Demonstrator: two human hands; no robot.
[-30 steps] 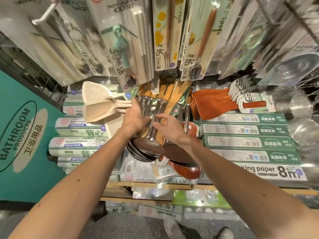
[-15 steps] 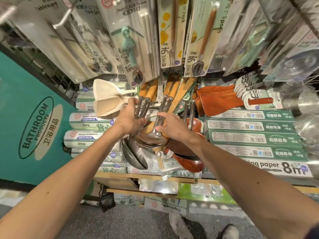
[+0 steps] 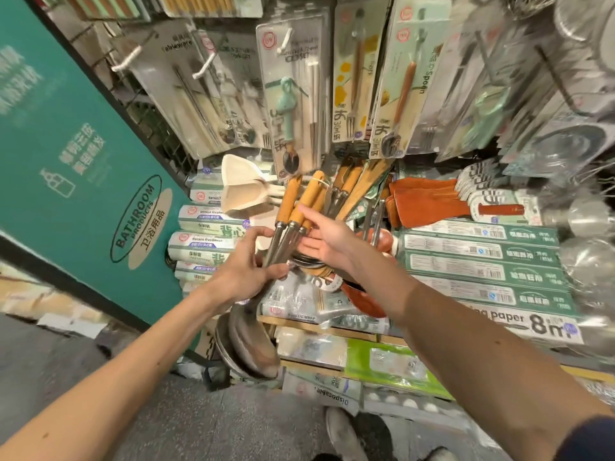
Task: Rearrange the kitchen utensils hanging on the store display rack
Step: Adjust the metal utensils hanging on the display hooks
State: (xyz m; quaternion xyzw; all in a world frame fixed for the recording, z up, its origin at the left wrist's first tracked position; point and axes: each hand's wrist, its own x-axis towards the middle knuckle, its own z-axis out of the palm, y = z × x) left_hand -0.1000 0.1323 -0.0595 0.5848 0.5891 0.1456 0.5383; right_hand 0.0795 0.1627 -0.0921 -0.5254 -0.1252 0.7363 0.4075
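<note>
Ladles (image 3: 285, 225) hang clasped by the left hand (image 3: 244, 272), right hand (image 3: 324, 241) outstretched alongside.

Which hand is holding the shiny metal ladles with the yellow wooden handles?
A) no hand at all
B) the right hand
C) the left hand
C: the left hand curls its fingers and thumb round the shafts of the metal ladles with yellow wooden handles, while the right hand is flat with straight fingers.
</note>
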